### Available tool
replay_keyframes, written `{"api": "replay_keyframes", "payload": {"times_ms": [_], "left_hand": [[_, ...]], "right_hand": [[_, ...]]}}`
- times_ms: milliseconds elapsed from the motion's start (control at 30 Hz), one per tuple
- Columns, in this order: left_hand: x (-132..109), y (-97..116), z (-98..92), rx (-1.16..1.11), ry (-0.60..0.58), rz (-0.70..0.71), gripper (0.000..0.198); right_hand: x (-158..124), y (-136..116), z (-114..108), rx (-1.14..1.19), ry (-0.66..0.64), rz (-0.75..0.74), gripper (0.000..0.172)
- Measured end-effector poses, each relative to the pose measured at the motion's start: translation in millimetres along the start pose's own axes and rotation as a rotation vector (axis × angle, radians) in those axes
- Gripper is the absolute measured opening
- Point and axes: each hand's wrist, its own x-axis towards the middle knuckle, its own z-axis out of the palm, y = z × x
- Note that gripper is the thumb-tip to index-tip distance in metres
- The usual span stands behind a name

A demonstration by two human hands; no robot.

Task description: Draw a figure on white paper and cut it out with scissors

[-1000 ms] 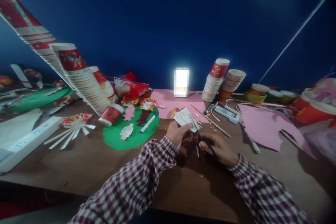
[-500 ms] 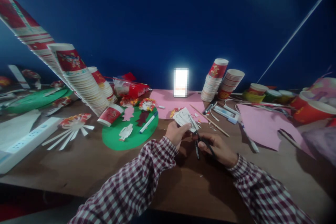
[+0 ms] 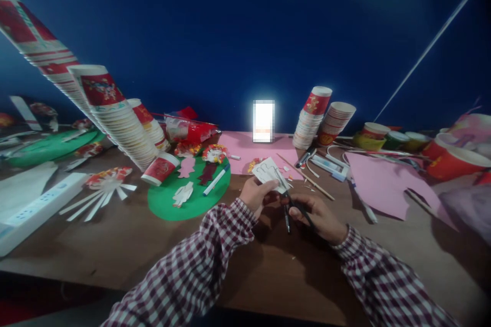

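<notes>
My left hand (image 3: 254, 194) pinches a small piece of white paper (image 3: 265, 171) with a dark outline drawn on it, thumb on top. My right hand (image 3: 317, 217) is closed round the dark handles of a pair of scissors (image 3: 306, 210), whose blades meet the paper's right edge. Below the hands a pen (image 3: 287, 219) lies on the table, partly hidden. To the left, a green paper oval (image 3: 163, 207) bears a white paper cutout (image 3: 183, 194), a pink cutout (image 3: 186, 167), a dark red cutout (image 3: 207, 173) and a blue-capped marker (image 3: 217, 180).
Tall stacks of paper cups (image 3: 115, 107) lean at the left, near a tipped cup (image 3: 160, 169) and a power strip (image 3: 42, 207). More stacked cups (image 3: 307, 127) stand at the back right. Pink paper (image 3: 378, 184), a wooden stick (image 3: 318, 187) and a lit screen (image 3: 264, 120) are also there.
The view has shifted very slightly. Both hands keep nearly the same pose, with the scissors still at the paper's right edge.
</notes>
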Motion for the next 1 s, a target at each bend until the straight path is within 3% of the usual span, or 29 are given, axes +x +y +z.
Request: {"api": "replay_keyframes", "payload": {"times_ms": [100,433,1000], "left_hand": [[1.3,2.6,-1.6,0.031,0.003,-0.029,0.024],[-5.0,-4.1,6.0,0.043,0.007,0.079,0.03],[-2.7,-7.0,4.7,0.005,0.017,0.076,0.028]], "right_hand": [[-0.1,-0.2,-0.7,-0.018,-0.012,0.004,0.04],[-0.2,3.7,0.0,0.055,-0.041,0.029,0.042],[0.8,9.7,0.0,-0.015,-0.009,-0.009,0.036]]}}
